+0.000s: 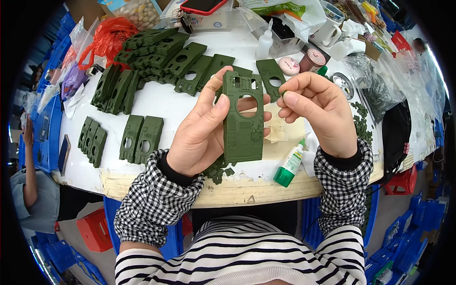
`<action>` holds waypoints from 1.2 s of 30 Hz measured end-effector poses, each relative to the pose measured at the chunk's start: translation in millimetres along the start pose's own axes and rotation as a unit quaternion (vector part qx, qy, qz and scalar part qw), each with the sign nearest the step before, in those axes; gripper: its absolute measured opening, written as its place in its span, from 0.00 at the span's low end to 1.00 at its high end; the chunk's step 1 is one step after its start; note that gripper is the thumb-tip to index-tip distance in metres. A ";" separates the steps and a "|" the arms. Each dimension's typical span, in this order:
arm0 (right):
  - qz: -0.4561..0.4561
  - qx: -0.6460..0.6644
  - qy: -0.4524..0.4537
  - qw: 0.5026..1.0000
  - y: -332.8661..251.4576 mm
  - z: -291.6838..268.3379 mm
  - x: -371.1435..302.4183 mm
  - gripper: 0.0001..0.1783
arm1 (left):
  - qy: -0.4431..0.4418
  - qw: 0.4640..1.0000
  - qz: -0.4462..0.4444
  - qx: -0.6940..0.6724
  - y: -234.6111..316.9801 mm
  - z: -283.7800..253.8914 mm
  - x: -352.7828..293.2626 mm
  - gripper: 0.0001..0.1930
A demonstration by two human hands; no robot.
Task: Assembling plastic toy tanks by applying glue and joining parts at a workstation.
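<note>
White and crowded, the table [156,102] carries rows of dark green moulded plastic plates [161,59], each with a round hole, fanned out across its far half, with more such plates lying flat near its left edge [141,138]. The left hand [202,133] holds one dark green rectangular plastic plate with a round hole [243,124] upright above the table's near edge; its thumb lies along the plate's left side and its fingers [266,100] wrap behind, clamped on it. The right hand [320,111] is just beside the plate's upper right corner, thumb and forefinger pinched together on a tiny green piece [284,93] that is too small to make out. Below the right hand a small white glue bottle with a green cap [289,165] lies tilted on the table. Small loose green bits [217,169] lie under the left wrist.
</note>
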State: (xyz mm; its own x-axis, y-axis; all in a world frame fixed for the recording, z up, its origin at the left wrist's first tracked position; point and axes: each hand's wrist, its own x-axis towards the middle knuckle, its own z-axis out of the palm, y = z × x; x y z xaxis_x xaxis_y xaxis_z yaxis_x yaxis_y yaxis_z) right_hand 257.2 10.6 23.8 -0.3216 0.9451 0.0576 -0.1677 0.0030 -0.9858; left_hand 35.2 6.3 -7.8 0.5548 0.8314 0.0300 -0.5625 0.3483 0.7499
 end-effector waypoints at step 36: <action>-0.180 -0.281 0.067 0.940 22.6 25.3 -3.6 0.05 | -0.029 0.998 -0.010 0.062 -15.7 4.4 -5.5 0.34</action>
State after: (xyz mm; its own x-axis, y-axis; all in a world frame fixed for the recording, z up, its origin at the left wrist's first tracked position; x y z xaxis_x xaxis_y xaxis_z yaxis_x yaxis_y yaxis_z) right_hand 231.0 -1.1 5.2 -0.2110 0.8822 0.4210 0.2869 0.4676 -0.8361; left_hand 43.7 -5.7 -16.8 0.6024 0.7966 0.0501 -0.4725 0.3053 0.8267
